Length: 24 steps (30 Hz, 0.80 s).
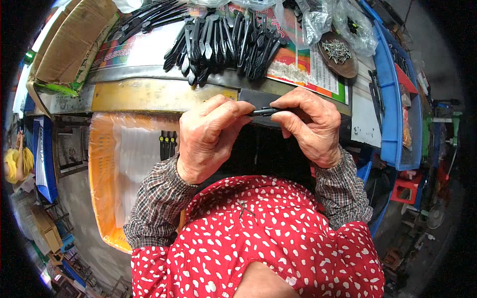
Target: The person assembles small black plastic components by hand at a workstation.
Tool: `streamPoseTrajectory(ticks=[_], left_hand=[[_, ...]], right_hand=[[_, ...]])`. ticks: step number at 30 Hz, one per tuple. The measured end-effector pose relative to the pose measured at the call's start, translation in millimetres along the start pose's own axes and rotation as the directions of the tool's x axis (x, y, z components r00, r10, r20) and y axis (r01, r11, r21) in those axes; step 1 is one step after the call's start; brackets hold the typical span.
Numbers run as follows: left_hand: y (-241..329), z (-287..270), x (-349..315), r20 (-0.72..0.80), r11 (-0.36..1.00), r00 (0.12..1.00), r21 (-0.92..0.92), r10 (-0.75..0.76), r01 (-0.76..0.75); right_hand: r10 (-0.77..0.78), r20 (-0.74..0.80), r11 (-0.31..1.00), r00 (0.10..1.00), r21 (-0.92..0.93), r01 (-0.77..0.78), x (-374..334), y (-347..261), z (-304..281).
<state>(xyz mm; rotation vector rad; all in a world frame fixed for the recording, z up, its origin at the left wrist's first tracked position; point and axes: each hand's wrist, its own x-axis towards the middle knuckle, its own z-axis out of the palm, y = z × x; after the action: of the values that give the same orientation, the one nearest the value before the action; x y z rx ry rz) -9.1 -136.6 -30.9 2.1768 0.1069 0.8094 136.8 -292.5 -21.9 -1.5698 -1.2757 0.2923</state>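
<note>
Between my two hands, just in front of the table's near edge, is a small slim black plastic piece (pixel 263 111). My left hand (pixel 211 131) pinches its left end between thumb and fingers. The right end is pinched by my right hand (pixel 310 124), thumb below and index finger above. Fingertips hide both ends, so I cannot make out its exact kind. Beyond my hands a heap of similar long black plastic pieces (pixel 223 39) lies on the table. To its right sits a brown dish (pixel 350 67) of small silver rivets or screws (pixel 336 51).
An orange crate (pixel 102 174) lined with clear plastic stands at left below the table, with several black pieces (pixel 168 141) inside. A cardboard box (pixel 74 44) is at the far left. Clear plastic bags (pixel 355 25) lie at the back right, beside a blue tray (pixel 392 109).
</note>
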Motion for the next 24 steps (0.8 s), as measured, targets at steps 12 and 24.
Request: streamPoseTrajectory(ticks=[12, 24], left_hand=[[-4.9, -25.2, 19.7, 0.113, 0.756, 0.899, 0.502, 0.424, -0.420], [-70.0, -89.9, 55.6, 0.156, 0.744, 0.939, 0.575, 0.308, -0.339]], right_hand=[[0.078, -0.040, 0.996, 0.996, 0.050, -0.076, 10.2, -13.5, 8.8], [0.162, -0.042, 0.987, 0.986, 0.004, -0.162, 23.7, -3.0, 2.9]])
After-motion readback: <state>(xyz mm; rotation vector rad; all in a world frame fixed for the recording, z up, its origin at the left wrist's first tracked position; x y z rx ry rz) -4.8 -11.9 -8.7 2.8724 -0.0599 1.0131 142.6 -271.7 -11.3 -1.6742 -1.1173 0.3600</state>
